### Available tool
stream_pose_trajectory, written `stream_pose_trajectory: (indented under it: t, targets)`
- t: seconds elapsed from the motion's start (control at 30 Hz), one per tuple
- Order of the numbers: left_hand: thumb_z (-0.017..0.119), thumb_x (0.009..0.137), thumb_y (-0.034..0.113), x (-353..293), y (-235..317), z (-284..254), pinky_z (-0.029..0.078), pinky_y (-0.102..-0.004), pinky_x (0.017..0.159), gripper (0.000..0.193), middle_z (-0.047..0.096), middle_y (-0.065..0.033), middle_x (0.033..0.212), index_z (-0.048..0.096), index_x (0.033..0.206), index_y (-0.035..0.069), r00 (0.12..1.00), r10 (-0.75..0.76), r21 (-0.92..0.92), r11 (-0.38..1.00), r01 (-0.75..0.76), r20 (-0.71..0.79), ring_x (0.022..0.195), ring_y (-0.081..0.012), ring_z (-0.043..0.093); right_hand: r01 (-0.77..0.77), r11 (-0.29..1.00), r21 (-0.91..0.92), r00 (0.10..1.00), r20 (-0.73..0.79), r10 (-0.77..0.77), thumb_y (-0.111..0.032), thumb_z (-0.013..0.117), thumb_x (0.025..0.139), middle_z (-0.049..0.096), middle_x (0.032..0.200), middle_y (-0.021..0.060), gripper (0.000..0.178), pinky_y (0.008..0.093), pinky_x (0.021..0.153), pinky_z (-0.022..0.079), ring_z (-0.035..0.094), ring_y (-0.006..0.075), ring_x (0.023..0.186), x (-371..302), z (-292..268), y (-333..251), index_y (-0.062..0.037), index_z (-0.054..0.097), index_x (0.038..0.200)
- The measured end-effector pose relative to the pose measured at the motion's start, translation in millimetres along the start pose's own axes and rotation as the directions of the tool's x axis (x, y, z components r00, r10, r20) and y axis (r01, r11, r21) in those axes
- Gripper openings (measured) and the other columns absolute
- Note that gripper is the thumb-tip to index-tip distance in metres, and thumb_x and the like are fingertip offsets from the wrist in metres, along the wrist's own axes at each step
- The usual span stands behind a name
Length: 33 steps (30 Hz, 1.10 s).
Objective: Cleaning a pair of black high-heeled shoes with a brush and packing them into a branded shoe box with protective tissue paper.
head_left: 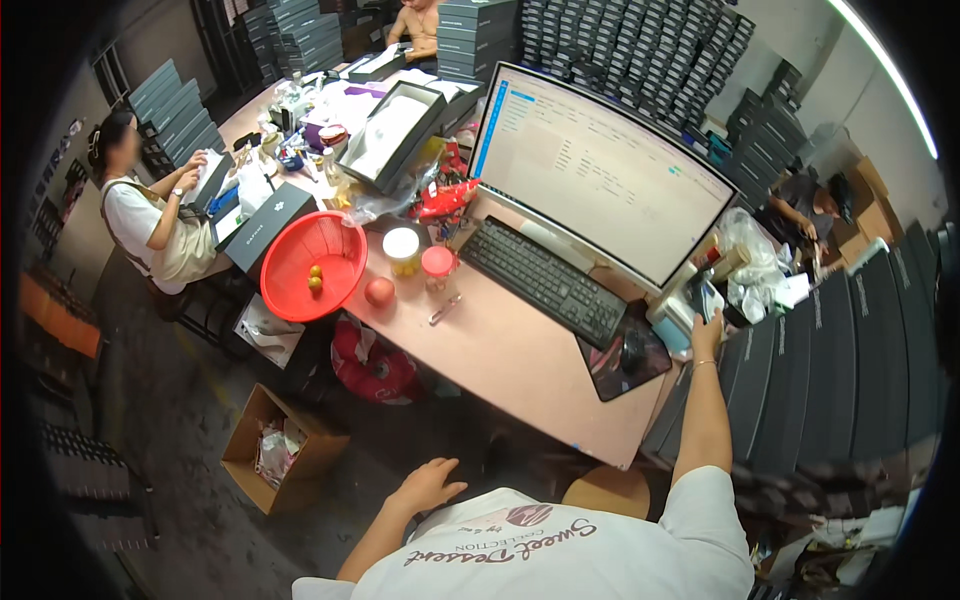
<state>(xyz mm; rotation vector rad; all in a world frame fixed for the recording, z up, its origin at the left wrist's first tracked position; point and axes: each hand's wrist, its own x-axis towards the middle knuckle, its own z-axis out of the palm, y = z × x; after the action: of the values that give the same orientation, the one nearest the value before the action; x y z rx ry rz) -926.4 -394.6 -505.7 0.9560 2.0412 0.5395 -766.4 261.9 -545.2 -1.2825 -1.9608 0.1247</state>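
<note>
My right arm stretches forward past the right end of the pink desk (480, 330). The fingers of my right hand (707, 335) close on the near end of a small flat dark-and-white object (712, 299), whose kind is too small to tell. A pale boxy device (672, 322) stands just left of this hand. My left hand (427, 485) hangs in front of my body, below the desk edge, holding nothing, its fingers apart. Left of my right hand, a dark mouse (632, 350) rests on a mouse pad (612, 385).
A monitor (610, 170) stands behind a black keyboard (540, 280). Leftward are two lidded jars (402, 252), a red fruit (379, 292) and a red basket (300, 245) with small fruits. A carton (262, 450) sits on the floor. Dark shoeboxes (800, 350) line the right. Other people (165, 220) work nearby.
</note>
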Motion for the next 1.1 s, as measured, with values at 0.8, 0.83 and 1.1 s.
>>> stream_pose_trajectory:
  t: [0.8, 0.83, 1.1]
  targets:
    - [0.057, 0.088, 0.026, 99, 59, -84, 0.046, -0.0381, 0.094, 0.050, 0.060, -0.0244, 0.117, 0.049, 0.132, 0.004, 0.973, 0.101, 0.224, 0.963, -0.148, 0.209, 0.112, -0.0354, 0.059, -0.412, 0.885, -0.218, 0.886, 0.131, 0.444, -0.037, 0.067, 0.077, 0.067, 0.087, 0.0115, 0.028, 0.0502, 0.079, 0.043, 0.064, 0.0288, 0.090, -14, -10, -81, -0.0101, 0.068, 0.083]
    - [0.056, 0.089, 0.025, 92, 76, -90, 0.044, -0.0378, 0.096, 0.048, 0.059, -0.0243, 0.120, 0.050, 0.132, 0.004, 0.964, 0.068, 0.203, 0.971, -0.122, 0.257, 0.116, -0.0350, 0.056, -0.433, 0.899, -0.063, 0.879, 0.190, 0.437, -0.039, 0.065, 0.080, 0.065, 0.090, 0.0161, 0.034, 0.0521, 0.080, 0.042, 0.062, 0.0328, 0.091, -37, -30, -99, -0.0063, 0.065, 0.089]
    - [0.065, 0.084, 0.037, 117, 26, -70, 0.047, -0.0405, 0.092, 0.059, 0.058, -0.0253, 0.120, 0.053, 0.128, 0.000, 0.754, 0.352, 0.337, 0.733, -0.590, 0.554, 0.111, -0.0369, 0.057, -0.660, 0.571, 0.488, 0.747, 0.506, 0.431, -0.055, 0.071, 0.074, 0.066, 0.092, 0.0172, 0.062, 0.0377, 0.081, 0.048, 0.065, 0.0304, 0.088, -349, -176, -237, -0.0037, 0.062, 0.107]
